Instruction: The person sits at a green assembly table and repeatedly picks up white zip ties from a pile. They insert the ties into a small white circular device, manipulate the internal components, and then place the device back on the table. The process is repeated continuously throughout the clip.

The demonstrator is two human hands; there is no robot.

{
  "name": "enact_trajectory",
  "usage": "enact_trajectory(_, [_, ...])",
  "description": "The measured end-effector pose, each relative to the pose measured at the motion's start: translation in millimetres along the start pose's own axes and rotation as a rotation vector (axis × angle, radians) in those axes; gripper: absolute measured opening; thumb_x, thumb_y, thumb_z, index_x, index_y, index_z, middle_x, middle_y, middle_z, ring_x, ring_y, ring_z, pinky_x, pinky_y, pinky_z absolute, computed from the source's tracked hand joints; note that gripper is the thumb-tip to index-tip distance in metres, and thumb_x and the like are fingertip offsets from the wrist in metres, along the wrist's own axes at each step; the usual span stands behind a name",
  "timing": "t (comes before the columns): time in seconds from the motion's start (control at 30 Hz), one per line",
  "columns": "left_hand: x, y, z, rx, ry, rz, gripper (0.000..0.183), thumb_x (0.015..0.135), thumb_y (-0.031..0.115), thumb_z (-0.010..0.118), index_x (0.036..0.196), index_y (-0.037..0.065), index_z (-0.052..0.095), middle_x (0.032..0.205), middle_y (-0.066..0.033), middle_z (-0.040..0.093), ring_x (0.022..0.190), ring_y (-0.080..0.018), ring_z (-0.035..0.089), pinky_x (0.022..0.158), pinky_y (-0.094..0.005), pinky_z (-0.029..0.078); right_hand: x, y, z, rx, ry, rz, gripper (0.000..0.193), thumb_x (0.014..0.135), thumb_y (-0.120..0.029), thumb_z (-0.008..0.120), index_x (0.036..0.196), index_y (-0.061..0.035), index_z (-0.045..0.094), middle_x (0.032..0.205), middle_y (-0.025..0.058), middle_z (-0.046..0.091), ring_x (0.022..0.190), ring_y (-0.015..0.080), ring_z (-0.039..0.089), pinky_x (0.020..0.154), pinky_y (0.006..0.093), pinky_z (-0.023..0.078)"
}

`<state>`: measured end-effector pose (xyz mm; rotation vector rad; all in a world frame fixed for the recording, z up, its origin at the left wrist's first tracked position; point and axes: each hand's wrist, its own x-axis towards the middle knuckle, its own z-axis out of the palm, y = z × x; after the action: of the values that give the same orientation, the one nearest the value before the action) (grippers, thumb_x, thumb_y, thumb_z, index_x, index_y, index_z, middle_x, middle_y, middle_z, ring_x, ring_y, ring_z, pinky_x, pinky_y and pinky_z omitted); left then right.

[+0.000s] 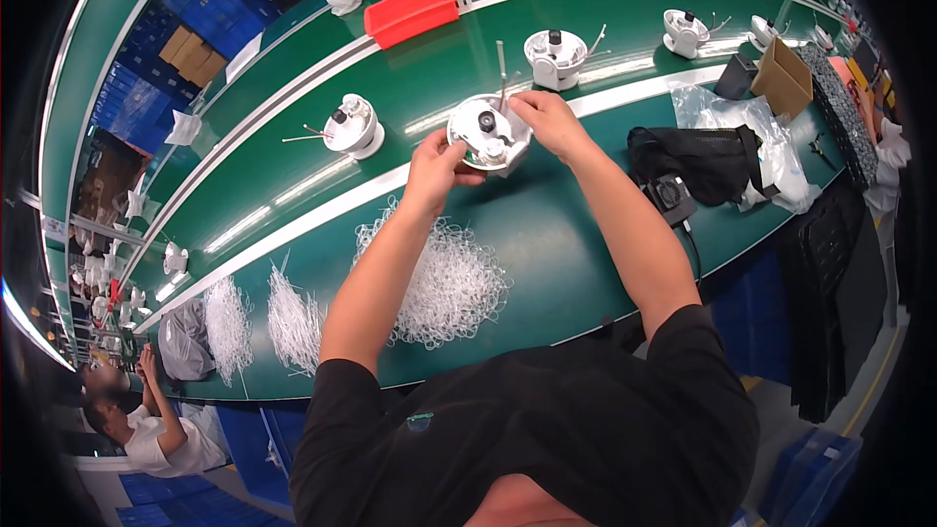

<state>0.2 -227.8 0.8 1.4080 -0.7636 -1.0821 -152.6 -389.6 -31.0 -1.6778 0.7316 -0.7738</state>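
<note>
two bare hands meet at one white camera unit (471, 140), raised over the pale strip between the green belt (259, 171) and the near bench (566, 234). the left hand (434, 171) grasps its lower left rim, thumb over the edge, the other fingers curled around the side and beneath. the right hand (549, 124) has its fingertips bunched at the upper right rim, just beside the root of a thin upright cable (502, 63); i cannot tell whether they pinch the cable or only touch the rim. the open bowl faces up, a black lens (487, 121) in its middle.

on the belt, a similar unit (361, 134) sits to the left, and another (556, 68) stands just behind the right hand; more run off toward the far right. a red tray (412, 13) sits by the belt's far rail.

nearer the body, a tangled heap of whitish loops (454, 283) spreads on the bench, partly hidden by the left forearm (376, 263). left of it lie two bundles of white strips (293, 322). to the right are a black bag (683, 161), a small black device (672, 193), a clear plastic bag (717, 105) and an open cardboard box (784, 78). at the lower left sits a co-worker (176, 444) in white.
</note>
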Motion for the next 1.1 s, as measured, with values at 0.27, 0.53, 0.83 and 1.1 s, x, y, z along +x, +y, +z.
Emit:
enact_trajectory(0.27, [-44.0, -25.8, 22.0, 0.06, -0.124, -0.119, 0.04, 0.098, 0.014, 0.053, 0.132, -0.005, 0.048, 0.1, -0.0145, 0.069, 0.073, -0.02, 0.071, 0.06, -0.028, 0.061, -56.1, -20.7, -17.5, -0.136, -0.022, -0.225, 0.023, 0.094, -0.02, 0.065, 0.107, -0.0027, 0.073, 0.1, 0.01, 0.067, 0.087, 0.0181, 0.064, 0.078, 0.0303, 0.05])
enact_trajectory(0.53, [-54.5, -22.1, -10.7, 0.535, -0.036, -0.004, 0.034, 0.097, 0.031, 0.064, 0.11, 0.0, 0.064, 0.094, -0.0056, 0.068, 0.068, -0.0117, 0.064, 0.057, -0.0255, 0.05, -74.6, -15.7, -17.5, -0.026, -0.069, -0.155, 0.02, 0.099, -0.014, 0.056, 0.106, -0.0001, 0.067, 0.081, 0.0052, 0.068, 0.077, 0.0116, 0.064, 0.072, 0.027, 0.05])
enact_trajectory(0.83, [-68.5, -21.9, -28.4, 1.216, -0.209, 0.124, 0.018, 0.081, 0.016, 0.074, 0.095, 0.006, 0.069, 0.093, -0.0119, 0.069, 0.086, -0.0309, 0.067, 0.077, -0.0404, 0.052, -72.1, -12.8, -14.1, -0.048, -0.059, -0.17, 0.02, 0.099, -0.015, 0.054, 0.107, -0.0015, 0.067, 0.077, 0.0038, 0.066, 0.073, 0.0107, 0.06, 0.068, 0.0265, 0.047])
enact_trajectory(1.1, [-60.6, -21.4, -18.6, 1.444, -0.358, 0.11, 0.012, 0.08, 0.015, 0.074, 0.091, 0.01, 0.071, 0.102, -0.0099, 0.066, 0.098, -0.0315, 0.065, 0.08, -0.0437, 0.053, -72.6, -10.9, -17.8, -0.068, -0.062, -0.193, 0.021, 0.099, -0.016, 0.055, 0.108, -0.0009, 0.068, 0.079, 0.0053, 0.067, 0.074, 0.0115, 0.062, 0.069, 0.0268, 0.048])
